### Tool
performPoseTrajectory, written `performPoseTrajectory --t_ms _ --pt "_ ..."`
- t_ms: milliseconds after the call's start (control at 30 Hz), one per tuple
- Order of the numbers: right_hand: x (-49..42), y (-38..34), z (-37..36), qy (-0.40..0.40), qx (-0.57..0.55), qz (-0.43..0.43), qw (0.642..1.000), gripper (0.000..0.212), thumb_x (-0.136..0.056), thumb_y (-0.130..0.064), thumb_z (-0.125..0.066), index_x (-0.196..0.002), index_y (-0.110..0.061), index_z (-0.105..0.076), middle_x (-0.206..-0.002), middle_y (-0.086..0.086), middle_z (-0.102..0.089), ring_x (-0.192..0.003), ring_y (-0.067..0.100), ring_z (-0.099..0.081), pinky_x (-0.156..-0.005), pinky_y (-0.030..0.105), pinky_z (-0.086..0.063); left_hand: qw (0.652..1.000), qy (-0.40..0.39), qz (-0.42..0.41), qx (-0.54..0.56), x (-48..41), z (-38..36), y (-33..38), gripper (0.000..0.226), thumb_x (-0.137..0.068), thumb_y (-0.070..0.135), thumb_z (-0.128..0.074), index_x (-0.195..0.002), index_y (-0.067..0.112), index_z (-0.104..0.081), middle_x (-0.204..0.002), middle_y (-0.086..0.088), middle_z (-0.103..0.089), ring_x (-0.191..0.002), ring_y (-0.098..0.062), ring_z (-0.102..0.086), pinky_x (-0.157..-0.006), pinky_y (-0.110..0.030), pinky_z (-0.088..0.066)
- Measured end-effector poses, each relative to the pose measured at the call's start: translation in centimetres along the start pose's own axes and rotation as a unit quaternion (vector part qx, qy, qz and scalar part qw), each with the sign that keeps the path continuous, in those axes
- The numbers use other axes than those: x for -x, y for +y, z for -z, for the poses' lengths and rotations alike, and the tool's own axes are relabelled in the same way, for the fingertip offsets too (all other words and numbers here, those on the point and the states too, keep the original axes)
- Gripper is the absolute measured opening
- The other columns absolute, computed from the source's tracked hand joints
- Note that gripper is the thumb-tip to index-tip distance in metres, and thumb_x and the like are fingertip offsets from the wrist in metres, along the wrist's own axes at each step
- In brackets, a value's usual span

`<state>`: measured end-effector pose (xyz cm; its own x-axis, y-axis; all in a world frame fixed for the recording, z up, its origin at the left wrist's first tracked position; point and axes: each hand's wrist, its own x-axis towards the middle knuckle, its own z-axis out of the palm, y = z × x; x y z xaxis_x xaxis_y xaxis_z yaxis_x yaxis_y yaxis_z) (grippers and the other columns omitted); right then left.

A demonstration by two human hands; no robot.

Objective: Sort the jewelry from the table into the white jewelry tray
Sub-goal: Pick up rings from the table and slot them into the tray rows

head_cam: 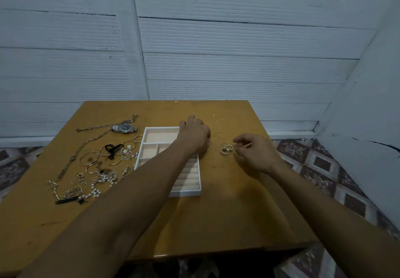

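Left hand (194, 134) apparently past tray (186, 193) edge

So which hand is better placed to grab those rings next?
Right, probably: the right hand has its fingers just beside the rings, while the left hand reaches across the tray, farther off.

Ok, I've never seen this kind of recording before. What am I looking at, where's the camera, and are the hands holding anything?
No machine here: a person's bare arms, filmed from one camera worn on the head, looking down. The left hand reaches across the white jewelry tray on a wooden table. The right hand has its fingertips close together beside a small cluster of rings. Whether either hand holds a ring is too small to tell. Left of the tray lie a watch, chains, bangles and pearls, unsorted.
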<state>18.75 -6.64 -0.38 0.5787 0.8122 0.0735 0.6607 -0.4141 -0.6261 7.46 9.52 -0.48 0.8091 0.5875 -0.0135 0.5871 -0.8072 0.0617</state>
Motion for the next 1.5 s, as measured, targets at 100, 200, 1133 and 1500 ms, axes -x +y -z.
performPoseTrajectory --t_ms 100,200,1133,1500 --pt "0.0 0.2 0.0 0.000 0.001 -0.002 1.000 0.024 -0.091 -0.020 -0.060 -0.115 -0.019 -0.067 -0.101 -0.006 -0.063 -0.090 0.007 -0.056 -0.062 0.007 -0.034 1.000 -0.016 0.005 0.023 -0.6 -0.2 -0.2 0.029 -0.088 0.038 -0.063 -0.115 0.029 -0.066 -0.147 -0.005 -0.039 -0.143 -0.032 -0.012 -0.109 -0.052 -0.018" --pt "0.0 0.2 -0.1 0.000 0.003 -0.002 1.000 0.023 -0.092 -0.020 -0.060 -0.113 -0.020 -0.068 -0.101 -0.006 -0.063 -0.091 0.007 -0.057 -0.063 0.008 -0.035 0.999 -0.021 0.005 0.042 -1.0 -0.3 -0.2 0.022 -0.085 0.036 -0.067 -0.106 0.029 -0.069 -0.145 -0.004 -0.041 -0.143 -0.032 -0.011 -0.108 -0.051 -0.018" --pt "0.0 -1.6 -2.3 0.008 -0.056 0.011 0.998 0.017 -0.090 -0.017 -0.061 -0.103 -0.021 -0.070 -0.096 -0.006 -0.067 -0.092 0.010 -0.060 -0.067 0.014 -0.041 0.963 0.116 -0.002 0.243 7.3 2.7 -8.0 0.005 -0.084 0.031 -0.071 -0.086 0.027 -0.070 -0.086 0.011 -0.067 -0.087 -0.008 -0.059 -0.085 -0.032 -0.046" --pt "0.6 -1.6 -2.6 0.000 -0.046 0.010 0.999 0.018 -0.091 -0.019 -0.060 -0.105 -0.021 -0.070 -0.102 -0.008 -0.065 -0.096 0.008 -0.057 -0.074 0.018 -0.041 0.982 0.136 -0.082 0.099 8.1 -0.5 -4.8 0.014 -0.089 0.036 -0.061 -0.095 0.027 -0.071 -0.095 0.008 -0.071 -0.101 -0.015 -0.053 -0.082 -0.034 -0.027"
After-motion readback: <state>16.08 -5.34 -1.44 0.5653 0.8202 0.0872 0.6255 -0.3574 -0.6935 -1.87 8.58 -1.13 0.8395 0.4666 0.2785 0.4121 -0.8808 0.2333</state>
